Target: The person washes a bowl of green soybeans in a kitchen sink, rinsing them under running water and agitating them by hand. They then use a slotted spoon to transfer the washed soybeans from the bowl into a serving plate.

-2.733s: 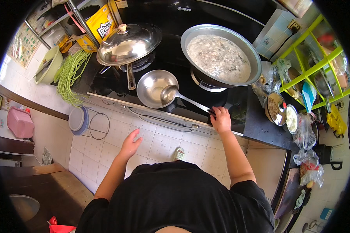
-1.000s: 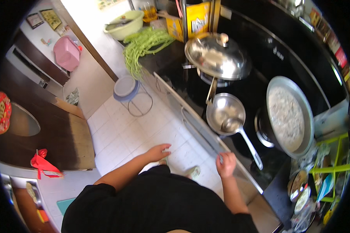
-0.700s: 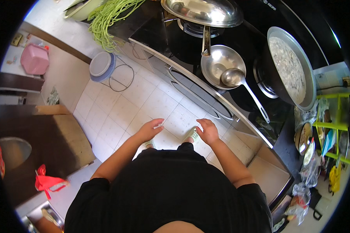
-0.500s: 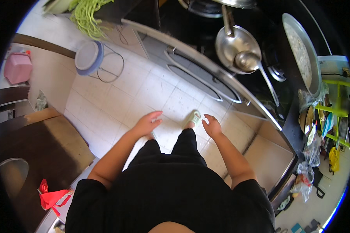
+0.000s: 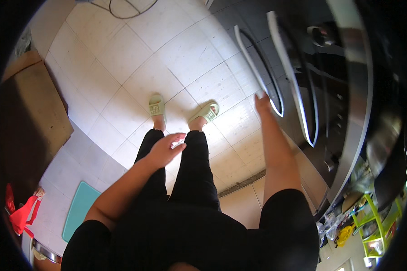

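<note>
Right hand [image 5: 262, 103]: open, fingertips at the curved oven handle [image 5: 276, 97]
Left hand [image 5: 165, 149]: empty, fingers loosely spread above the thigh

The right hand [image 5: 263, 103] is reaching at a curved handle [image 5: 257, 67] on the dark cabinet front [image 5: 312, 77], which is walling off its right. Left of it, tiled floor [image 5: 135, 54] is lying open. Below the left hand [image 5: 165, 149], the person's legs [image 5: 194, 171] are standing.
</note>
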### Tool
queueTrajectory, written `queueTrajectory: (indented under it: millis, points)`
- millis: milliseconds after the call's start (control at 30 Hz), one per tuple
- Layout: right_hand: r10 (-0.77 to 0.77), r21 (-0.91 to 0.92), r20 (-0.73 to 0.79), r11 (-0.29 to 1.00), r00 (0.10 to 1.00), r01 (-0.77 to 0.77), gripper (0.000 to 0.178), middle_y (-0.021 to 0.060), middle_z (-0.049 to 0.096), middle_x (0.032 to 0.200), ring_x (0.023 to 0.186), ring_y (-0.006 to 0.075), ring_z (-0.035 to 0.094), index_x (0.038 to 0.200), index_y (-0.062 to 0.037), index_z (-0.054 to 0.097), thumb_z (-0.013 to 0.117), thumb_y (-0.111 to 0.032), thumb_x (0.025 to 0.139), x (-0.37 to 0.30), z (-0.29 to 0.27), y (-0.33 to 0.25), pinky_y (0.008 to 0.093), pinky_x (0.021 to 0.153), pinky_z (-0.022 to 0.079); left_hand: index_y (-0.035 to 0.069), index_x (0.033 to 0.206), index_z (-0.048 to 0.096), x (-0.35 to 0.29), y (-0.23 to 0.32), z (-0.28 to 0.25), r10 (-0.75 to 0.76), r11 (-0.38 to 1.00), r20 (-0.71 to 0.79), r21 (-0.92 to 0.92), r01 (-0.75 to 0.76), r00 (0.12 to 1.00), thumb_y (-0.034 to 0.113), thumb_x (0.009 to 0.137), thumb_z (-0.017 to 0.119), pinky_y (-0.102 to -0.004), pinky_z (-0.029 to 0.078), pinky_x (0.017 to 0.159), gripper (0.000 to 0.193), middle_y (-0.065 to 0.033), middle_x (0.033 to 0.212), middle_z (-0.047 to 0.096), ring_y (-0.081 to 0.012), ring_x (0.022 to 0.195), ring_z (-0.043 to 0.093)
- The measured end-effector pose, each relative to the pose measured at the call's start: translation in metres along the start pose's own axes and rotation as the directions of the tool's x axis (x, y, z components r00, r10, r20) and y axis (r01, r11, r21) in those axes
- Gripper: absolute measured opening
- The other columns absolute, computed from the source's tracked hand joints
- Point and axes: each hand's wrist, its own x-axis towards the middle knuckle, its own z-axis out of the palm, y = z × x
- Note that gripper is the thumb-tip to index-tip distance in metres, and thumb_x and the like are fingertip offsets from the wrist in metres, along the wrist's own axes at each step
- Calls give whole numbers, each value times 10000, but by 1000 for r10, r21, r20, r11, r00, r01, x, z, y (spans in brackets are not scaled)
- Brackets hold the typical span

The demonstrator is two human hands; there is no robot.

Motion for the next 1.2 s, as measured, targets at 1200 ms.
queueTrajectory:
  millis: [1200]
  points:
    - [18, 173, 331, 982, 943, -79, 492, 220, 539, 1076, 1011, 387, 513, 1085, -64, 477, 424, -493, 850, -76, 170, -69, 445, 842, 412, 35, 1189, 469, -13, -70, -40, -132, 980, -24, 143, 135, 991, 114, 849, 561, -305, 392, 906, 361, -86, 1171, 526, -183, 1079, 496]
